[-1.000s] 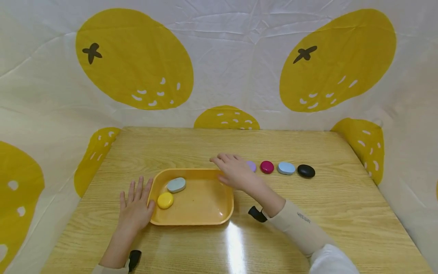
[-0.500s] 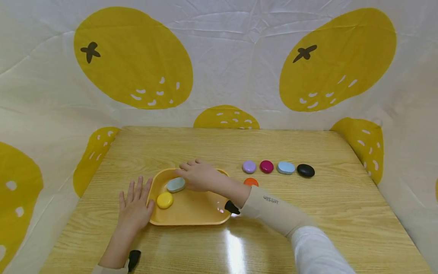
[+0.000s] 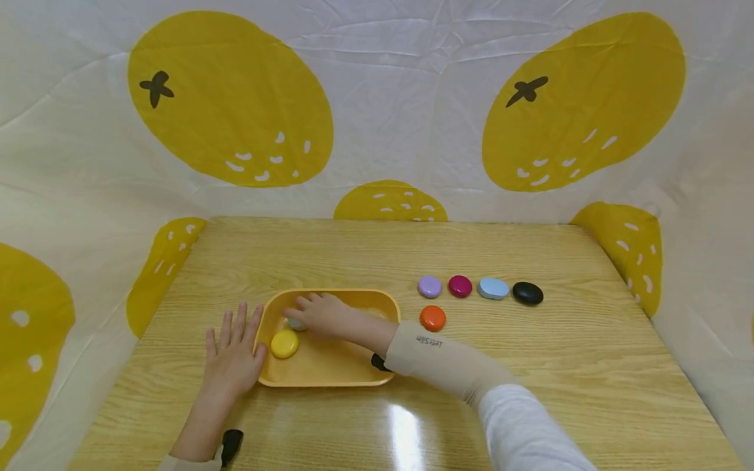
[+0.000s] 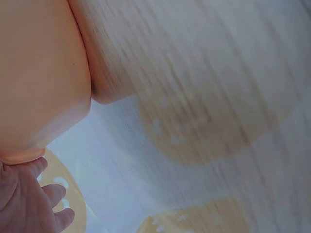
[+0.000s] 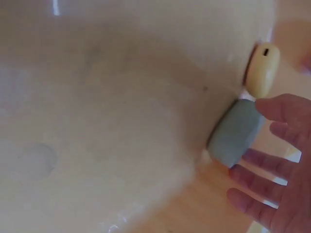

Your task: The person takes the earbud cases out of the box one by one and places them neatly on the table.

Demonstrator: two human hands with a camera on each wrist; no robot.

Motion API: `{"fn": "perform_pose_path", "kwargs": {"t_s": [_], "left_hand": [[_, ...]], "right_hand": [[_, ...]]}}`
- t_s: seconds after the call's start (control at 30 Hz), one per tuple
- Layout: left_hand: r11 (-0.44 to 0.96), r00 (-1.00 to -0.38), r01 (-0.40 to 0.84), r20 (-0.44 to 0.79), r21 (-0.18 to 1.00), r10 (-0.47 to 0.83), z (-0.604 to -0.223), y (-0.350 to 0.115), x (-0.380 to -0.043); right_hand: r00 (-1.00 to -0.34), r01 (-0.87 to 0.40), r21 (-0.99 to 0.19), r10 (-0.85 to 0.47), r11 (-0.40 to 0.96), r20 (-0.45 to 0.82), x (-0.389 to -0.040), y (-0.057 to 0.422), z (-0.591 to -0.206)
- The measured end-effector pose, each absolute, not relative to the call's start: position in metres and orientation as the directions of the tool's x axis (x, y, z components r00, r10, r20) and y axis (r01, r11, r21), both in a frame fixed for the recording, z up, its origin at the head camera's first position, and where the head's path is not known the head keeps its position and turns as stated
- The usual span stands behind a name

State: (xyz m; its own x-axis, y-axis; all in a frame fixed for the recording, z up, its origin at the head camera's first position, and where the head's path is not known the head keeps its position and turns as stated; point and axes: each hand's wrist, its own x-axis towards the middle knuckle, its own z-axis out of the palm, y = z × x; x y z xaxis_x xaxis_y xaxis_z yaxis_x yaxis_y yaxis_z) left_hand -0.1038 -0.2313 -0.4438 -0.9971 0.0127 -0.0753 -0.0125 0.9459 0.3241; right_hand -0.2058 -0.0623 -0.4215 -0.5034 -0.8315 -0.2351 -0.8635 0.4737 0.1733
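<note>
My left hand lies with fingers spread at the left side of a yellow-orange tray; its thumb touches the rim. Inside the tray, my right hand reaches over a grey-green oval piece, which it partly covers in the head view. In the right wrist view, the thumb is at one end of that piece and the loosely extended fingers are along its other side. A glossy yellow round piece rests beside it, showing a small dark slot in the right wrist view.
Right of the tray, a lilac round piece, a crimson one, a light blue oval and a black oval form a row. An orange round piece sits nearer. Patterned cloth surrounds the wooden table.
My right hand has moved left, from the tray's right rim to the grey-green piece, uncovering the lilac and orange pieces. The left hand has stayed in place.
</note>
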Motion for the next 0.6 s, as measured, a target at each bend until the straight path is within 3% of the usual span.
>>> {"fn": "perform_pose_path", "kwargs": {"t_s": [0.6], "left_hand": [[0.949, -0.999, 0.0, -0.035, 0.315, 0.012, -0.448, -0.232, -0.106]], "right_hand": [[-0.484, -0.829, 0.372, -0.869, 0.417, -0.104, -0.202, -0.066, -0.442]]}}
